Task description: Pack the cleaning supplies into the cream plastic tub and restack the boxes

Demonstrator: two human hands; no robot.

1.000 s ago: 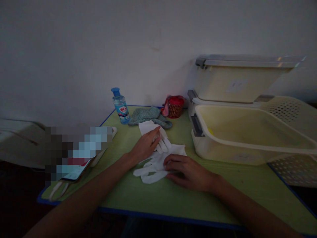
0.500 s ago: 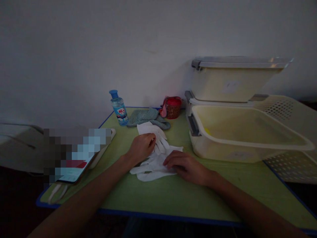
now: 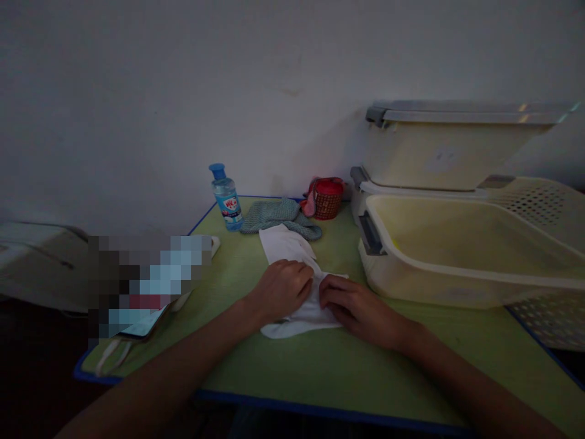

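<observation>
A white glove (image 3: pixel 286 330) lies on the green table, partly under both hands. My left hand (image 3: pixel 286 286) is curled over its upper middle, with the fingertips pinched down into the cloth. On its right part, my right hand (image 3: pixel 354 305) rests with bent fingers closed against the fabric. Just behind, a second white glove (image 3: pixel 287 241) lies loosely, its near end overlapping the first and partly covered by my left hand. What the fingertips grip underneath is hidden.
A blue bottle (image 3: pixel 227 198), a grey-green cloth (image 3: pixel 278 218) and a red woven basket (image 3: pixel 326 200) stand at the back. Cream bins (image 3: pixel 425 283) are at the right, one with a lidded bin (image 3: pixel 450 152) behind it. A phone (image 3: pixel 141 326) leans at the left.
My left hand has moved right and nearer, from the far glove onto the front glove. My right hand stays on the front glove. The view has shifted slightly left.
</observation>
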